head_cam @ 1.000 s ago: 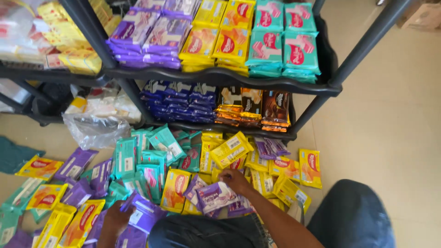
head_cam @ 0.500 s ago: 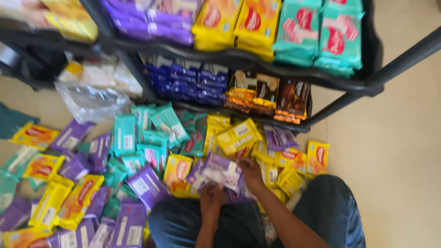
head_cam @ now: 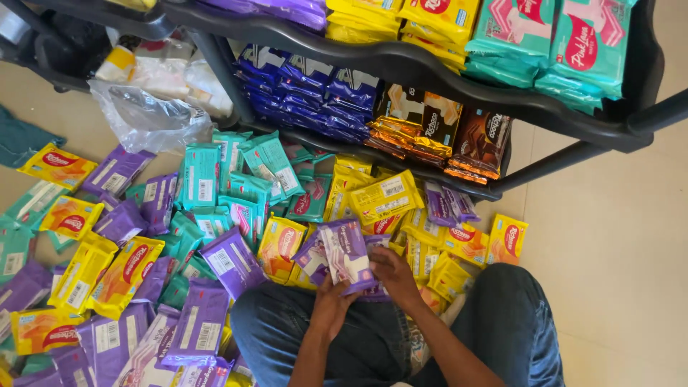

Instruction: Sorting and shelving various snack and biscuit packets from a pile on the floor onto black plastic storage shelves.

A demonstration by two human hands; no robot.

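- Purple wafer packets [head_cam: 344, 252]: a small stack of about 2, lower centre of the frame, above the person's lap.
- Left hand [head_cam: 331, 304] cups the stack's lower end, fingers curled onto it; right hand [head_cam: 390, 276] pinches its right edge.
- Handling, judged: light, slick film wrapper, brittle contents; best held flat by the edges, no squeezing.
- Loose packets [head_cam: 215, 215] cover the floor beside; rack [head_cam: 401, 61] stands in the upper frame.

Single head-worn view, steeply downward, close over floor packets [head_cam: 215, 236] and black rack [head_cam: 401, 64].
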